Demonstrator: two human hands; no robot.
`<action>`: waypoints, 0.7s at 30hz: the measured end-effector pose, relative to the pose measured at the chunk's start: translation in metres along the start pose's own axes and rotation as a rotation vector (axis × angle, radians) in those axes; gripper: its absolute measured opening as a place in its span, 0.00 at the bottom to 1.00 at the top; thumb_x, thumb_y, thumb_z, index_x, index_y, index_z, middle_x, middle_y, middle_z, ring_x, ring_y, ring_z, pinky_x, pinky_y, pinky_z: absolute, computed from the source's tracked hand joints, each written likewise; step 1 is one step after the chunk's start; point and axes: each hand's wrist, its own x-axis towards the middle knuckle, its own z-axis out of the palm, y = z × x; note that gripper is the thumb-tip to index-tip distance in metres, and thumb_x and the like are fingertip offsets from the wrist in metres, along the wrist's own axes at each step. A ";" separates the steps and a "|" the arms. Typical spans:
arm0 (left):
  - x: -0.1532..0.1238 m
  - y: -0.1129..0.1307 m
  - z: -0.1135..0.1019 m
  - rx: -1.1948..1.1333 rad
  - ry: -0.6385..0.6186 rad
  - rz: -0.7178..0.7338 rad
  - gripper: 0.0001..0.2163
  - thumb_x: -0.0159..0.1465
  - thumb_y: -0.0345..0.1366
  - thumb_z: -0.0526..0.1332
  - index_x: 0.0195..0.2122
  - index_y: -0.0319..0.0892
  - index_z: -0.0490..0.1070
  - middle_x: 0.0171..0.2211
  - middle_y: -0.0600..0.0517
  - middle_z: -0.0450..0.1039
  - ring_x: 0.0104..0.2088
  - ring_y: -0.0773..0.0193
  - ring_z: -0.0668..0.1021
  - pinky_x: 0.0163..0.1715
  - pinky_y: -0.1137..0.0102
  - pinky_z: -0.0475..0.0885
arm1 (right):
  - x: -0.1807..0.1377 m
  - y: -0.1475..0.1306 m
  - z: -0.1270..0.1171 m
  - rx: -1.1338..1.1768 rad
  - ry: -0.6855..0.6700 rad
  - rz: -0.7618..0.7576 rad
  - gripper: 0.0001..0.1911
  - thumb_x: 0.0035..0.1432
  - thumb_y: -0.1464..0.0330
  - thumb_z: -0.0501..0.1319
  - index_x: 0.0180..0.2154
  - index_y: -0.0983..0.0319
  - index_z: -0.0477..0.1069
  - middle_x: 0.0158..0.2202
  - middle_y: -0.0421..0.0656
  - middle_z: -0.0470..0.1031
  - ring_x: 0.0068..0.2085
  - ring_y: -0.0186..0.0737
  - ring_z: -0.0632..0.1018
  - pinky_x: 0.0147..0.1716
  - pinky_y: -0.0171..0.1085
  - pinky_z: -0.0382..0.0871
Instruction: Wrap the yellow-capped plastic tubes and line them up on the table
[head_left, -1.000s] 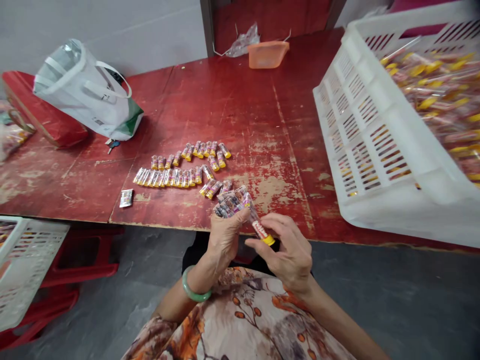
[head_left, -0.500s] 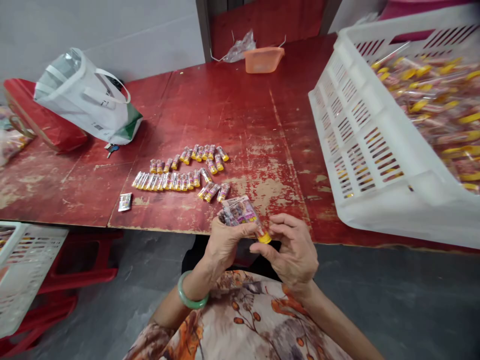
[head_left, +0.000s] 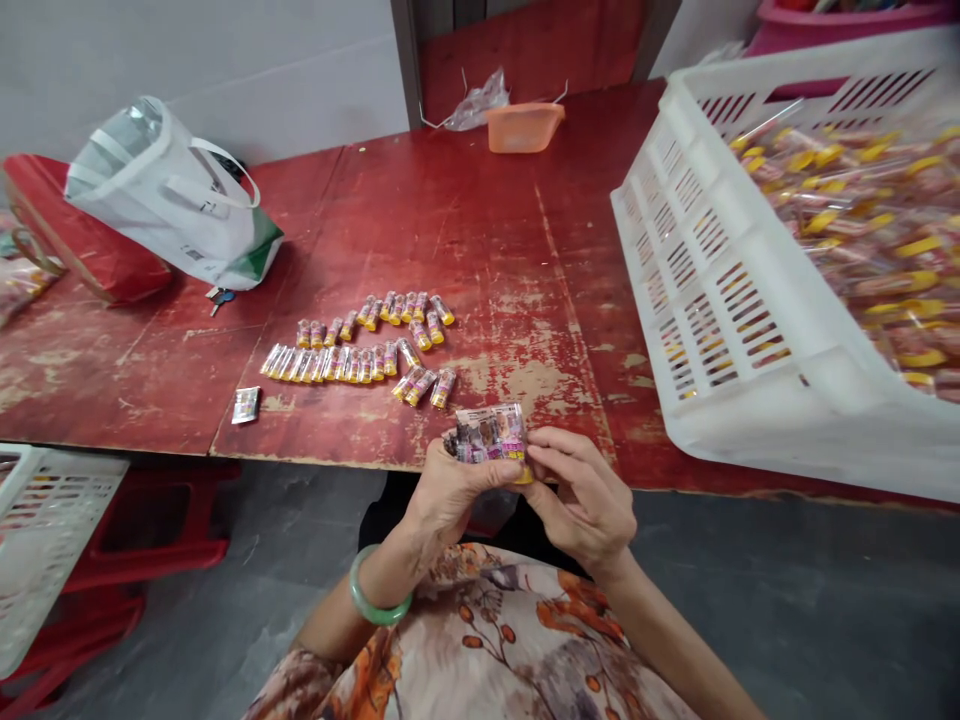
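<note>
Bundle of printed packets is in the left hand, left of the white crate near its closest corner. Thin, shiny clear film, flat fronts, dark/pink/yellow print; a yellow end shows at the lower right. Left thumb pressed across the front, the rest behind: fingers pinching the bundle. Right hand sits between bundle and white crate, fingers bent at the bundle's right edge, thumb just below. Can't tell if they're pinching the yellow end or only touching.

White crate: rigid molded plastic, slotted walls, heaped with slim clear tubes with yellow caps.

Tabletop runs left from the white crate: red, scuffed, paint worn to pale patches. Left of the white crate, short yellow-ended cylinders: straight front row, looser bent back row, a few strays. Further left of the white crate: one flat, squarish silvery sachet, then a white bag, silver-lined, green corner, leaning on a smooth red bag. Beyond the white crate's left side, toward the wall: orange tub, thin plastic, beside crumpled clear film.
</note>
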 end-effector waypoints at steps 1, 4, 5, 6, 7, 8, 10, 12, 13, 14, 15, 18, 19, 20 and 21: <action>-0.001 0.000 0.001 0.001 0.002 0.000 0.16 0.41 0.31 0.75 0.32 0.37 0.78 0.29 0.49 0.77 0.29 0.66 0.76 0.34 0.71 0.72 | -0.001 -0.001 0.002 -0.035 0.027 -0.031 0.19 0.53 0.79 0.61 0.48 0.61 0.70 0.44 0.51 0.73 0.39 0.40 0.77 0.30 0.37 0.75; -0.003 0.000 0.002 0.001 -0.003 -0.001 0.16 0.41 0.31 0.75 0.32 0.38 0.78 0.30 0.50 0.78 0.29 0.66 0.76 0.35 0.71 0.71 | -0.004 -0.002 0.006 -0.087 0.065 -0.063 0.21 0.53 0.80 0.62 0.48 0.60 0.71 0.45 0.51 0.74 0.42 0.43 0.78 0.33 0.39 0.77; -0.004 0.000 0.003 0.002 -0.006 -0.002 0.16 0.41 0.31 0.75 0.32 0.38 0.79 0.30 0.50 0.78 0.30 0.67 0.76 0.36 0.71 0.71 | -0.006 -0.002 0.006 -0.097 0.072 -0.064 0.21 0.53 0.80 0.62 0.48 0.60 0.72 0.46 0.50 0.74 0.42 0.42 0.78 0.34 0.39 0.78; -0.005 0.000 0.003 0.005 -0.007 -0.003 0.16 0.41 0.31 0.75 0.32 0.39 0.79 0.30 0.50 0.78 0.30 0.67 0.76 0.36 0.72 0.71 | -0.007 -0.002 0.007 -0.106 0.077 -0.067 0.21 0.53 0.80 0.63 0.48 0.60 0.72 0.46 0.50 0.75 0.42 0.42 0.78 0.34 0.39 0.78; -0.006 0.000 0.003 0.008 -0.008 -0.006 0.16 0.41 0.31 0.75 0.33 0.39 0.79 0.30 0.51 0.78 0.30 0.67 0.76 0.37 0.72 0.71 | -0.009 -0.001 0.007 -0.112 0.080 -0.075 0.22 0.52 0.80 0.63 0.49 0.59 0.72 0.46 0.50 0.75 0.41 0.42 0.79 0.35 0.39 0.79; -0.006 0.000 0.002 0.011 -0.007 -0.011 0.16 0.41 0.30 0.75 0.33 0.39 0.79 0.30 0.51 0.78 0.30 0.68 0.76 0.37 0.72 0.71 | -0.010 0.000 0.006 -0.116 0.082 -0.079 0.22 0.52 0.80 0.64 0.49 0.59 0.72 0.45 0.49 0.76 0.41 0.42 0.79 0.35 0.39 0.79; -0.007 0.000 0.002 0.016 0.004 -0.024 0.16 0.41 0.31 0.75 0.33 0.38 0.79 0.31 0.50 0.78 0.31 0.67 0.77 0.38 0.72 0.71 | -0.012 0.002 0.005 -0.122 0.090 -0.080 0.23 0.51 0.80 0.65 0.49 0.59 0.73 0.45 0.48 0.76 0.39 0.41 0.80 0.35 0.38 0.80; -0.007 -0.001 0.001 0.019 0.021 -0.029 0.17 0.41 0.32 0.75 0.33 0.38 0.79 0.31 0.49 0.78 0.31 0.66 0.77 0.38 0.71 0.71 | -0.013 0.004 0.006 -0.135 0.103 -0.075 0.24 0.50 0.81 0.65 0.49 0.59 0.73 0.45 0.46 0.77 0.38 0.41 0.80 0.36 0.37 0.80; -0.007 -0.002 0.001 0.019 0.026 -0.030 0.17 0.40 0.32 0.75 0.33 0.38 0.79 0.31 0.49 0.78 0.30 0.66 0.77 0.38 0.71 0.71 | -0.013 0.005 0.007 -0.146 0.109 -0.078 0.24 0.50 0.80 0.65 0.49 0.58 0.73 0.44 0.46 0.77 0.38 0.41 0.80 0.36 0.37 0.80; -0.006 -0.003 0.001 0.018 0.029 -0.028 0.17 0.40 0.32 0.75 0.33 0.37 0.79 0.31 0.49 0.78 0.30 0.66 0.77 0.37 0.71 0.71 | -0.013 0.006 0.010 -0.157 0.114 -0.084 0.24 0.50 0.80 0.65 0.49 0.58 0.73 0.44 0.45 0.77 0.38 0.40 0.80 0.36 0.37 0.80; -0.006 -0.004 0.000 0.018 0.029 -0.025 0.17 0.40 0.32 0.75 0.33 0.37 0.79 0.30 0.49 0.78 0.30 0.66 0.77 0.37 0.71 0.72 | -0.013 0.007 0.013 -0.166 0.112 -0.093 0.24 0.50 0.80 0.65 0.49 0.58 0.73 0.43 0.45 0.77 0.37 0.40 0.80 0.37 0.37 0.80; -0.001 -0.005 -0.007 0.024 0.055 -0.014 0.16 0.40 0.33 0.75 0.31 0.37 0.78 0.29 0.49 0.78 0.28 0.66 0.77 0.33 0.71 0.72 | -0.011 0.005 0.019 -0.181 0.043 -0.097 0.22 0.53 0.79 0.64 0.50 0.59 0.72 0.42 0.47 0.77 0.38 0.40 0.80 0.37 0.36 0.79; 0.002 -0.005 -0.012 0.031 0.081 -0.009 0.16 0.40 0.34 0.75 0.31 0.37 0.78 0.29 0.49 0.78 0.27 0.66 0.77 0.32 0.71 0.73 | -0.009 0.002 0.017 -0.193 -0.013 -0.098 0.20 0.55 0.77 0.63 0.50 0.60 0.72 0.43 0.48 0.77 0.39 0.41 0.80 0.38 0.37 0.79; 0.005 -0.004 -0.020 0.048 0.119 -0.008 0.16 0.40 0.35 0.75 0.31 0.36 0.78 0.28 0.49 0.78 0.27 0.65 0.77 0.30 0.70 0.73 | -0.007 -0.001 0.011 -0.217 -0.077 -0.097 0.19 0.56 0.76 0.62 0.50 0.60 0.71 0.43 0.48 0.77 0.41 0.41 0.80 0.39 0.37 0.79; 0.009 -0.001 -0.030 0.076 0.166 -0.012 0.17 0.40 0.37 0.75 0.30 0.36 0.77 0.27 0.48 0.78 0.26 0.64 0.77 0.28 0.70 0.73 | -0.003 -0.004 0.000 -0.251 -0.124 -0.085 0.18 0.56 0.75 0.62 0.49 0.60 0.72 0.44 0.48 0.77 0.41 0.40 0.80 0.40 0.36 0.78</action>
